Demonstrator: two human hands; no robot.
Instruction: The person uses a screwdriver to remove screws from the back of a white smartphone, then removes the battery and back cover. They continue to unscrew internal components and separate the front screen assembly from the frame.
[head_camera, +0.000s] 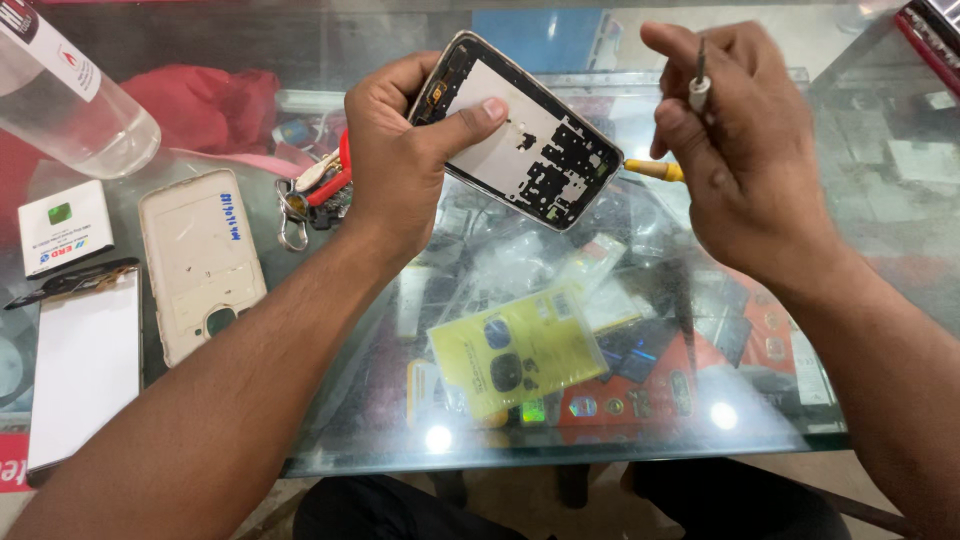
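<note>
Now left hand (400, 160) tilts phone frame (520, 130) upward.

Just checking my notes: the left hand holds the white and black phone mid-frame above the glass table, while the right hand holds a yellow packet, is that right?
Not quite. The head view shows the right hand holding a small screwdriver with a white grip, not a packet. The left hand does hold the white and black phone mid-frame above the glass table.

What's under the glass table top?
Under the glass top lie small packets: a yellow packet, red ones and clear bags. The phone frame and both hands cover whatever lies farther back.
</note>
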